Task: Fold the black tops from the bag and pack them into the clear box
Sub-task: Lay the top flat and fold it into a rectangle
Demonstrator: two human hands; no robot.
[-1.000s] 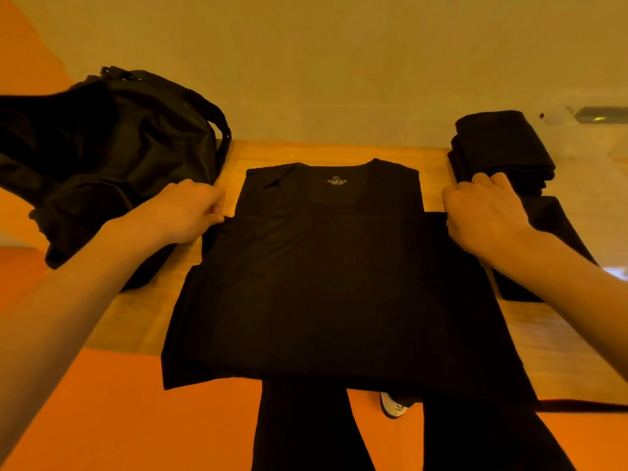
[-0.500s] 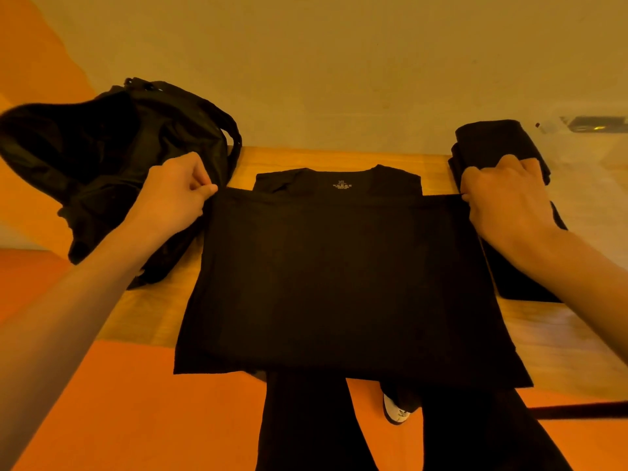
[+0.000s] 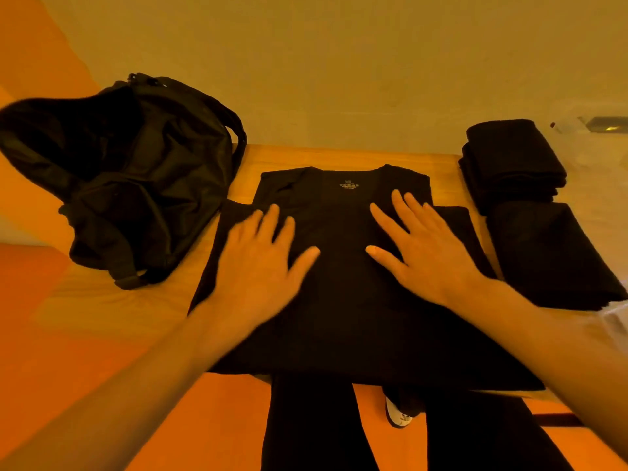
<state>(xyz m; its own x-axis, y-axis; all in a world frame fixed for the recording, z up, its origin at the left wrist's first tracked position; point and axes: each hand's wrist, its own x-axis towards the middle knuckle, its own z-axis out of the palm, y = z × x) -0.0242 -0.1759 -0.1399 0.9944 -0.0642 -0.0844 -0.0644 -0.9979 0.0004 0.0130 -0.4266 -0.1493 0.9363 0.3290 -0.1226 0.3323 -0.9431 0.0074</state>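
On the table (image 3: 339,158) we no longer pinch the black top (image 3: 339,317): our left hand (image 3: 258,266) and right hand (image 3: 428,253) press spread flat on it, with the bag (image 3: 136,181) at the left edge and the folded stack (image 3: 509,158) at the right edge.

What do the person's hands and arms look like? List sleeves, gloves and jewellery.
Both hands are bare: the left hand and the right hand show no gloves, rings or markings. The left forearm and right forearm are uncovered to the frame's edge, with no sleeve, watch or bracelet in view. The left hand is slightly blurred.
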